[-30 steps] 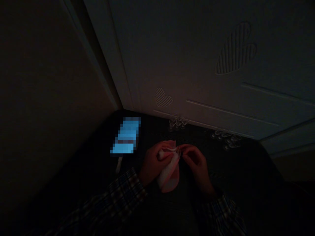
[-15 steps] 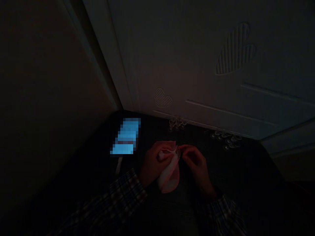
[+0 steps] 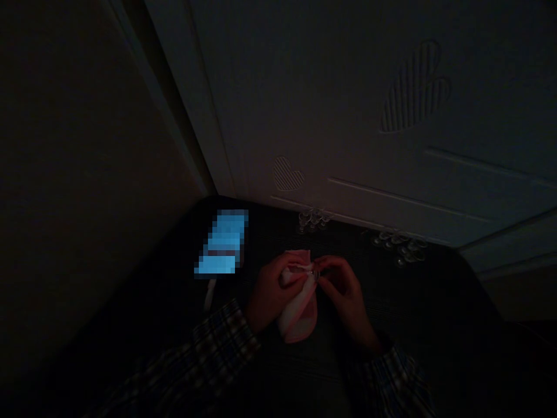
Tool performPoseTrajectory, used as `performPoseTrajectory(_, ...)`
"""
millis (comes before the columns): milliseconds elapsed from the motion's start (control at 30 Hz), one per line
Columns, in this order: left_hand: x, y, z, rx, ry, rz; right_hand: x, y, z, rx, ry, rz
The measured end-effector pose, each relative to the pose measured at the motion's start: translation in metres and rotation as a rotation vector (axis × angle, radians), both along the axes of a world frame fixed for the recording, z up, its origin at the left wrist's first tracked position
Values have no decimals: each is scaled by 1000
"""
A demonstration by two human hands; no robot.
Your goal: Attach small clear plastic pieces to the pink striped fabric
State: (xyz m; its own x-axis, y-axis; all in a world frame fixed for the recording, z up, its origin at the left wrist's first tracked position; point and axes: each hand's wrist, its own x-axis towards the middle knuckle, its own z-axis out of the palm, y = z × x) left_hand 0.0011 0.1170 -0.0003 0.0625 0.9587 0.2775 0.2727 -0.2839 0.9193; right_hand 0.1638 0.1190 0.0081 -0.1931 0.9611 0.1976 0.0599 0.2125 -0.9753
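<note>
The picture is very dark. My left hand is closed on a pink and white cloth, which is bunched up at the thumb and hangs loose below it. At the cloth's right edge a small clear glass piece glints, partly wrapped in the folds. My right hand pinches this glass piece with thumb and fingertips, close beside the left hand. Several similar small glass pieces stand in a cluster behind the hands. Another cluster of small glass pieces is further right.
A phone with a lit, blurred screen stands at the left of the dark table. A pale strip lies in front of it. Behind the table rises a pale panel with ribbed heart shapes; a wall borders the left.
My right hand has shifted slightly left, its fingertips now at the glass piece beside the cloth. My left hand and the cloth have hardly moved.
</note>
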Motion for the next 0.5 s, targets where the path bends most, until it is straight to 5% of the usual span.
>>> performPoseTrajectory(500, 1, -3, 5, -38, -63, 52, 1, 1, -7, 2, -20, 7)
